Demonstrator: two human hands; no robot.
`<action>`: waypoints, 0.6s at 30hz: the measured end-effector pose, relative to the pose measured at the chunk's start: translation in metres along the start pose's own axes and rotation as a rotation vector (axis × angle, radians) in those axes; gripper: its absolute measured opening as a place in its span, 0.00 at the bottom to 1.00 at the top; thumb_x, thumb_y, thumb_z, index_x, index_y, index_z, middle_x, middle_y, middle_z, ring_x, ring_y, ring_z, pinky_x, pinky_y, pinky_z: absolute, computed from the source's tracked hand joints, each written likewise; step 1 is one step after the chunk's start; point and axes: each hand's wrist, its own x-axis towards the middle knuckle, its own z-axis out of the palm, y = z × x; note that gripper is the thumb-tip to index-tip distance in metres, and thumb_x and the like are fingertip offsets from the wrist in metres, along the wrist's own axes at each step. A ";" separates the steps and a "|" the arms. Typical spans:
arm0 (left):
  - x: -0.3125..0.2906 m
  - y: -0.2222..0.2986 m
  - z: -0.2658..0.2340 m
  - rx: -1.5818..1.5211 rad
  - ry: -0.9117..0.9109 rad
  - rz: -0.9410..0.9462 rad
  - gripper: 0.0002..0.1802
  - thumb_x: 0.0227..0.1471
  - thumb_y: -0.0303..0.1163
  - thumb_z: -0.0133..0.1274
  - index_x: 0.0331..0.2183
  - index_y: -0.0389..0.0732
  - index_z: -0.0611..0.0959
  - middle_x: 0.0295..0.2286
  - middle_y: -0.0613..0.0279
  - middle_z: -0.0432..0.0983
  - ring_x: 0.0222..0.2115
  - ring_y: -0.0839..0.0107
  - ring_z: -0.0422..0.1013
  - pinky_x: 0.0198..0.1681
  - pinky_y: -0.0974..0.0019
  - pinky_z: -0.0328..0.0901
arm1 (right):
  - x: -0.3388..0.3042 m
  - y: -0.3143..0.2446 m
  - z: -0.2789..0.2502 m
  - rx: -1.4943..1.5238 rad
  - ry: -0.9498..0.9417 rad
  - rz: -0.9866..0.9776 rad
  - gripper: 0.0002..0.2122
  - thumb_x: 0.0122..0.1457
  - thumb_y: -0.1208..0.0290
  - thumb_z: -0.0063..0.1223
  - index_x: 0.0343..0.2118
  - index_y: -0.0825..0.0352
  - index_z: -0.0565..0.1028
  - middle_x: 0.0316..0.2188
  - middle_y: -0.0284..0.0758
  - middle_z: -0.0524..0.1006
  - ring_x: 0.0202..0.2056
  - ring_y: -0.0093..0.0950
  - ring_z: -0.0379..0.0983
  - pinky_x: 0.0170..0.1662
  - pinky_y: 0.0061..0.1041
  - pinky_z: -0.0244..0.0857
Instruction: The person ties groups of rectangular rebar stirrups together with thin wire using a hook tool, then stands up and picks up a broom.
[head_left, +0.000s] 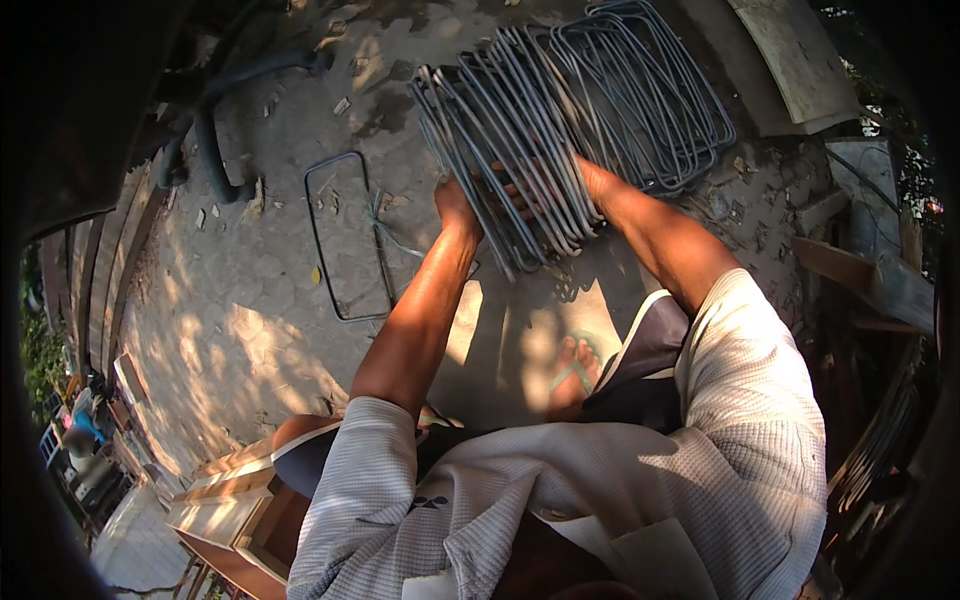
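A row of rectangular steel rebar stirrups point(500, 110), bent from grey bar, stands on edge on the ground in front of me, leaning slightly together. My left hand point(457, 203) is closed on the bars at the row's left side, fingers partly behind them. From the right, my right hand point(586, 178) reaches in among the same stirrups; its fingers show only between the bars and seem wrapped round them. More stirrups point(690, 110) lie fanned over one another at the far right of the row. Left of my left hand, a single stirrup point(318, 235) lies flat, with thin wire point(376, 208) at its right side.
Dark bent pipe-like parts point(210, 140) stand at the far left. Long curved planks point(125, 250) line the left edge. A wooden box-like seat point(225, 510) is beneath me. Boards point(835, 262) lie at the right, and my sandalled foot point(572, 375) is close below the stirrups.
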 end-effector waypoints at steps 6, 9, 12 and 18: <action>-0.002 -0.001 0.002 -0.202 -0.110 -0.074 0.33 0.65 0.44 0.25 0.47 0.23 0.72 0.38 0.34 0.77 0.29 0.44 0.76 0.33 0.46 0.75 | -0.006 0.000 0.005 -0.058 0.074 -0.040 0.21 0.67 0.55 0.41 0.49 0.69 0.72 0.39 0.40 0.78 0.37 0.31 0.76 0.39 0.31 0.71; 0.007 0.000 -0.006 -0.234 -0.149 -0.125 0.31 0.64 0.41 0.25 0.48 0.23 0.72 0.39 0.33 0.76 0.30 0.44 0.76 0.33 0.46 0.75 | -0.006 -0.003 0.006 -0.072 0.088 -0.042 0.20 0.66 0.55 0.42 0.46 0.69 0.74 0.36 0.39 0.78 0.34 0.29 0.76 0.35 0.30 0.71; 0.010 0.001 -0.004 -0.260 -0.093 -0.144 0.29 0.63 0.38 0.28 0.47 0.23 0.73 0.39 0.35 0.77 0.28 0.46 0.76 0.31 0.47 0.75 | -0.004 -0.004 0.003 -0.085 0.097 -0.060 0.19 0.66 0.56 0.44 0.44 0.70 0.75 0.33 0.38 0.79 0.30 0.28 0.76 0.31 0.28 0.71; -0.020 0.011 0.015 0.042 -0.026 0.022 0.22 0.60 0.32 0.40 0.47 0.24 0.75 0.41 0.45 0.78 0.37 0.54 0.77 0.41 0.51 0.73 | -0.008 -0.008 0.006 -0.066 0.131 -0.054 0.17 0.65 0.57 0.47 0.39 0.70 0.77 0.28 0.36 0.79 0.24 0.26 0.76 0.24 0.25 0.72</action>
